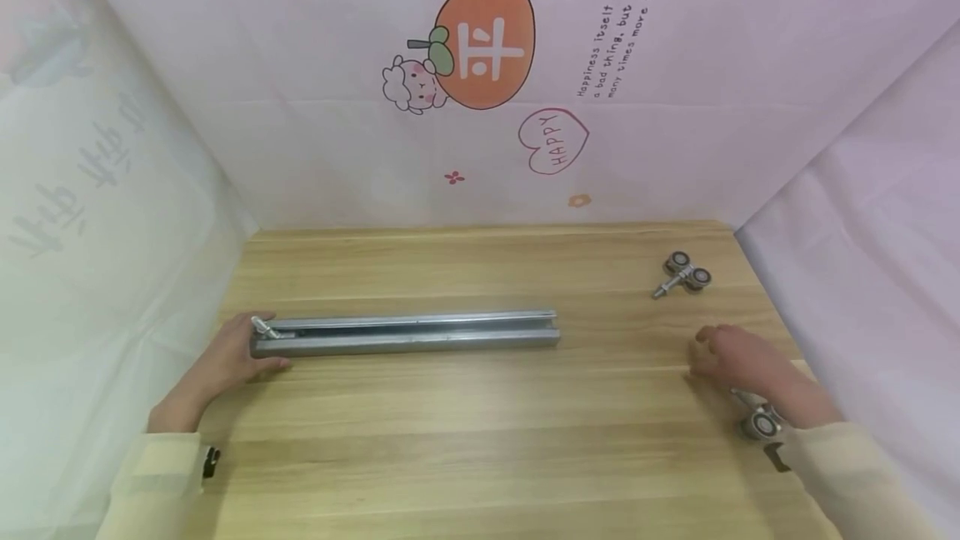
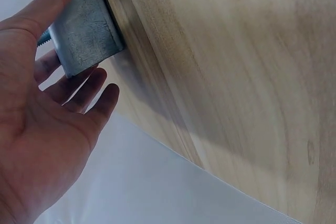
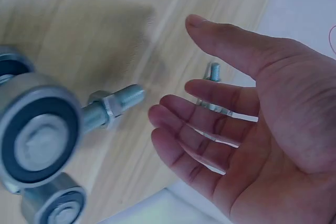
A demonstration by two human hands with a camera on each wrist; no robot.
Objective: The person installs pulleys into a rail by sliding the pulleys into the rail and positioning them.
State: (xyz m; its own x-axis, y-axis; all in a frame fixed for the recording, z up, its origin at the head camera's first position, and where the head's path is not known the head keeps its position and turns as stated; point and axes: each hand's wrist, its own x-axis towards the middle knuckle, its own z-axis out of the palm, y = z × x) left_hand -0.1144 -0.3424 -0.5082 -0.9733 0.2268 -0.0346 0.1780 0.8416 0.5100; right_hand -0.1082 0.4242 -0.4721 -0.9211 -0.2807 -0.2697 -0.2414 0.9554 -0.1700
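Note:
A grey metal C-channel rail (image 1: 420,343) lies lengthwise on the wooden table, slot facing up. My left hand (image 1: 225,357) holds its left end between thumb and fingers; the left wrist view shows the thumb on one side of the rail (image 2: 89,30). A threaded bolt (image 1: 262,327) pokes up from the slot beside that hand. My right hand (image 1: 742,363) hovers at the right with loosely bent fingers and holds nothing. Under its forearm sits a roller trolley (image 1: 762,424), partly covered; its wheels and threaded bolt (image 3: 128,96) show in the right wrist view. Another roller trolley (image 1: 678,261) lies farther back.
The wooden table (image 1: 480,457) ends at a white printed cloth (image 1: 337,165) at the back. Cloth sides rise at left and right, close to both forearms.

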